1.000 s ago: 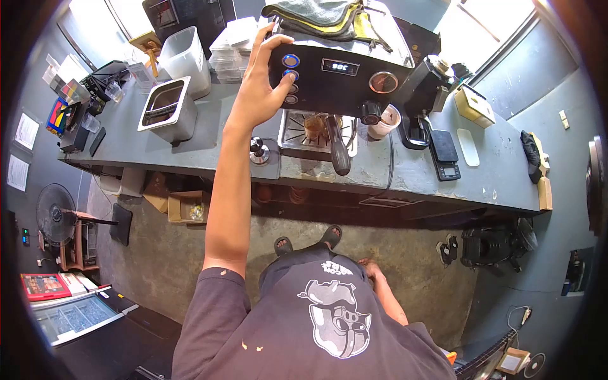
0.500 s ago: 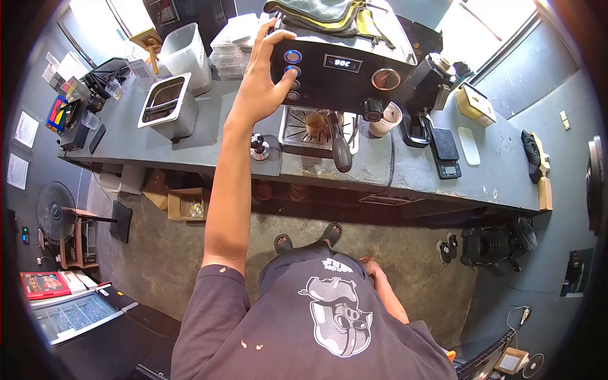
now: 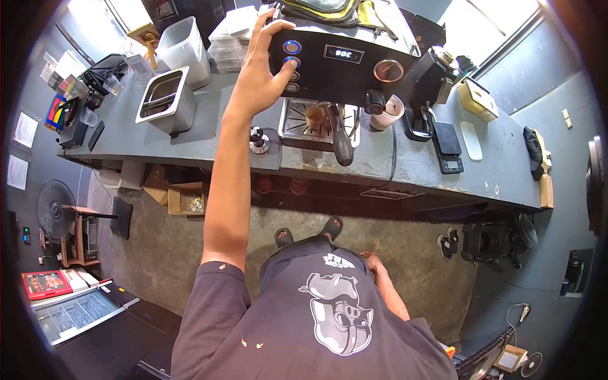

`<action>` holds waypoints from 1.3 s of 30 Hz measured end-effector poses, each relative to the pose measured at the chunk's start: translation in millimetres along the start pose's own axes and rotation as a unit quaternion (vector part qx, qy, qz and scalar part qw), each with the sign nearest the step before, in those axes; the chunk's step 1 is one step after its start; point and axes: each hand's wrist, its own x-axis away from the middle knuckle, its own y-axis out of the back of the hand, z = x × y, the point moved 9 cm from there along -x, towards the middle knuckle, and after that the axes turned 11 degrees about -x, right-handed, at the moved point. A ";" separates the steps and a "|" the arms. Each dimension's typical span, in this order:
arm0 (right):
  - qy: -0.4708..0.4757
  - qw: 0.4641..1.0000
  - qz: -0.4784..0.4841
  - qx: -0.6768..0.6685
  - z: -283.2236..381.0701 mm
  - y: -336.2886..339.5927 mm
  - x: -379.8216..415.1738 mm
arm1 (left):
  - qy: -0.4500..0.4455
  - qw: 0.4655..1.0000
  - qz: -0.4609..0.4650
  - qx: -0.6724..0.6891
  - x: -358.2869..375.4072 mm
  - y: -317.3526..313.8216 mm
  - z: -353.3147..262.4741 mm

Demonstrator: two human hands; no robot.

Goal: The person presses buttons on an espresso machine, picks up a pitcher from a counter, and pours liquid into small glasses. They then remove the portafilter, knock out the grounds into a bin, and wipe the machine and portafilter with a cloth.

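My left hand (image 3: 263, 76) reaches up to the black espresso machine (image 3: 316, 73). Its fingers stretch over the machine's upper left edge, and the thumb rests on a lit round button (image 3: 291, 62) in the column at the left of the panel. A small display (image 3: 343, 54) glows on the front. Below, a portafilter (image 3: 340, 136) is fitted with its handle towards me, beside a glass of brown liquid (image 3: 315, 117) on the drip tray (image 3: 297, 130). My right hand (image 3: 372, 259) hangs low against my thigh, its fingers mostly hidden.
On the counter (image 3: 221, 107) stand a steel container (image 3: 168, 104), a tamper (image 3: 258, 140), a white cup (image 3: 387, 114), a grinder (image 3: 430, 76) and a black scale (image 3: 448, 149). Folded cloths (image 3: 335, 11) lie on the machine. A fan (image 3: 56, 208) stands on the left.
The view has shifted slightly, so the machine and counter sit a little higher. My left thumb stays on the button, and my right hand remains by my thigh.
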 end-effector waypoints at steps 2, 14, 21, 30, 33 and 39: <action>0.018 0.999 -0.018 0.026 10.8 -0.3 7.6 | 0.005 1.000 0.010 0.001 -0.5 -1.0 1.9; 0.055 0.997 0.004 0.058 31.4 -7.3 20.3 | 0.017 1.000 0.007 0.005 -0.1 0.1 0.7; 0.042 0.998 0.013 0.043 3.9 -4.2 -3.8 | 0.018 1.000 0.007 -0.007 0.2 0.0 1.6; 0.045 0.997 0.003 0.057 8.4 -1.9 1.7 | 0.009 1.000 0.003 0.002 -0.4 1.0 -1.1; 0.036 0.997 0.009 0.066 2.7 -1.0 -2.7 | 0.016 1.000 0.006 0.005 -0.5 0.8 -1.3; 0.020 0.999 0.002 0.050 23.4 -5.7 17.1 | 0.011 1.000 0.004 -0.004 0.0 0.2 1.8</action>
